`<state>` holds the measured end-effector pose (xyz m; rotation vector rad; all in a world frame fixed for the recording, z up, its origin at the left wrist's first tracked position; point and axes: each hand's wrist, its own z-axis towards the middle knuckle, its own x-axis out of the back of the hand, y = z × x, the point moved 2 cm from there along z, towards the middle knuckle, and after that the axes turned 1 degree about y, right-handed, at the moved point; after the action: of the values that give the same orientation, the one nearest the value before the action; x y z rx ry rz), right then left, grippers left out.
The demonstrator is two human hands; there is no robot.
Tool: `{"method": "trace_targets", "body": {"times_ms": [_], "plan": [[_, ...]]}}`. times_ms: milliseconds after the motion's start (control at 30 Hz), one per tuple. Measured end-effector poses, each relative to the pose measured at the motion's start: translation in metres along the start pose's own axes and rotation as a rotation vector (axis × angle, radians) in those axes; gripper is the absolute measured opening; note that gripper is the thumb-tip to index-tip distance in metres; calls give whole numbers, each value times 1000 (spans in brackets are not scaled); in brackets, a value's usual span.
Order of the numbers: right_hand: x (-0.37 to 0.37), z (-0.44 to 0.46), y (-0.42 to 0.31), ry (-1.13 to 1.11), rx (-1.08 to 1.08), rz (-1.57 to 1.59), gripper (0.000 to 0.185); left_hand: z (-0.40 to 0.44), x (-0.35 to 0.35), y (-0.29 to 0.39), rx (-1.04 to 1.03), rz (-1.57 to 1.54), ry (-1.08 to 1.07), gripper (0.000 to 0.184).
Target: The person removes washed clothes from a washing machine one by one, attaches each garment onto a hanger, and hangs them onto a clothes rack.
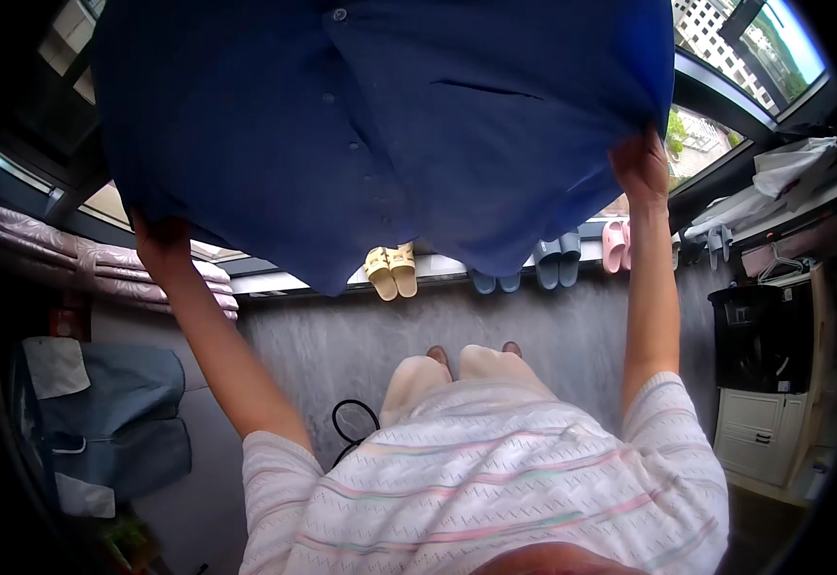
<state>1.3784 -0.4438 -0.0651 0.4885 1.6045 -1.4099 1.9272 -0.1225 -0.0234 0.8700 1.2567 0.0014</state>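
I hold up a dark blue button-front cloth shirt (275, 144) at 12 o'clock, spread wide, its upper part running out of view. The fingers of my left hand (161, 244), at 10 o'clock, grasp its side edge near the hem; the fingers of my right hand (641, 171), at 2 o'clock, clasp the opposite edge, their tips partly hidden in the fabric. A row of small round buttons (353, 146) runs down the front, with a dark slit (485, 89) at 1 o'clock.

Just beyond the hem, near the middle, sits a pair of yellow slippers (403, 278); pink slippers (614, 247) stand toward 3 o'clock, beside my right forearm. Folded pale pink patterned fabric (102, 257) lies at 9 o'clock, and a white panelled cabinet (758, 433) stands at 4 o'clock on the grey floor (533, 321).
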Motion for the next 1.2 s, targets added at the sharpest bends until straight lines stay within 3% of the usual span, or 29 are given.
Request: {"method": "trace_targets", "body": {"times_ms": [67,133,167,233,300,433,500,667,767,833,867,933,1000,1033,1100,1200], "plan": [[-6,-12,12,-90,-26,-12,27,0,1,0,9,-2,8,49],[-14,-22,32,-280,-90,30,30,-4,8,-16,129,-107,-285,52],[-36,-40,50,-148,-131,-231,30,-7,15,-28,191,-164,-427,55],[-17,-49,80,-83,-133,-768,37,-4,31,-57,216,260,-312,58],[11,-42,91,14,-205,-970,44,-15,24,-73,138,629,-385,59],[10,-45,92,48,-227,-1011,48,-19,37,-76,206,674,-366,49],[17,-54,103,-111,-202,-1197,40,-19,43,-81,184,718,-394,48],[45,-55,120,-53,-412,-1288,36,-26,45,-89,171,734,-331,50],[46,-67,124,-91,-455,-1221,31,-21,92,-112,232,1426,-429,59],[43,-72,125,-53,-441,-1173,29,-32,123,-130,313,2218,-628,68],[38,-76,124,-47,-456,-1192,28,-47,147,-140,392,2270,-734,68],[29,-83,121,-31,-486,-1240,27,-70,147,-169,513,2228,-1124,64],[38,-86,124,-54,-536,-1188,28,-90,109,-215,492,1810,-1105,51],[43,-88,126,-67,-563,-1162,29,-93,91,-235,424,1503,-823,42],[48,-90,126,-86,-573,-1148,30,-101,31,-254,165,1235,-721,34],[52,-95,121,-71,-568,-1181,30,-87,24,-282,274,1277,-717,33]]}}
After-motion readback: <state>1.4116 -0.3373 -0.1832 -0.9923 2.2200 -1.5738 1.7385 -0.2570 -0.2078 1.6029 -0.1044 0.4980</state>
